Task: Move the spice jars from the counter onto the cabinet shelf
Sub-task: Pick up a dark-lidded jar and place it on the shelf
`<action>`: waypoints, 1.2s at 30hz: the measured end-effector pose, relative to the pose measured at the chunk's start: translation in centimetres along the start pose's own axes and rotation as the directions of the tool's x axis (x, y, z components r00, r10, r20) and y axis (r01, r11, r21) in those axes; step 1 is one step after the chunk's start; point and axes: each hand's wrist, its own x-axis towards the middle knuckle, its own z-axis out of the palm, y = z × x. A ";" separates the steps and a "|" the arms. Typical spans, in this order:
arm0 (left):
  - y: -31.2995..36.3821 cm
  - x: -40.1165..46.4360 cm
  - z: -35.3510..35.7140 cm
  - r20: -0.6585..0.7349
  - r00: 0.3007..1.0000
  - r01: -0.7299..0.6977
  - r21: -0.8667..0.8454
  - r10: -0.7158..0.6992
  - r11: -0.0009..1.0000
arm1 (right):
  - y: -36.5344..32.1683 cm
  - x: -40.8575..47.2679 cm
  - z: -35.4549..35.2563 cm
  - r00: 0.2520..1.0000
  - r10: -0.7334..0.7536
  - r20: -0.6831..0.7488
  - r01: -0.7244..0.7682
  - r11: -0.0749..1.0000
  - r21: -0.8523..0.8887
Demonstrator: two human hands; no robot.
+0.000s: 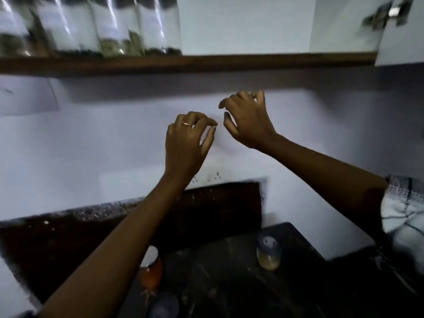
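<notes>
Here, left hand [185, 138] and right hand [247, 120] raised mid-air, grip loose, holding nothing, jars [268, 254] on counter [229, 271] below

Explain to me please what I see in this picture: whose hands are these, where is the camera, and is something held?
There is one picture, taken by a wide-angle camera worn on a person's head, looking forward and down. No machine is here; a person works with two bare hands.

The left hand, with a ring, and the right hand are both raised in front of the white wall, below the shelf. Their fingers are loosely curled, and neither hand holds anything.

At the top, a wooden cabinet shelf carries a row of jars on its left part. They are blurred, with white labels and dark or greenish contents.

At the bottom lies a dark counter. On it stand a jar with orange contents, partly behind the left arm, and a jar with pale contents. Another round object at the bottom edge is too blurred to identify.
</notes>
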 end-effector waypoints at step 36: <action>9.5 -31.7 26.1 0.981 0.028 0.879 0.066 -0.189 0.472 | 5.7 -34.5 20.7 0.145 0.105 0.984 -0.473 0.881 -0.024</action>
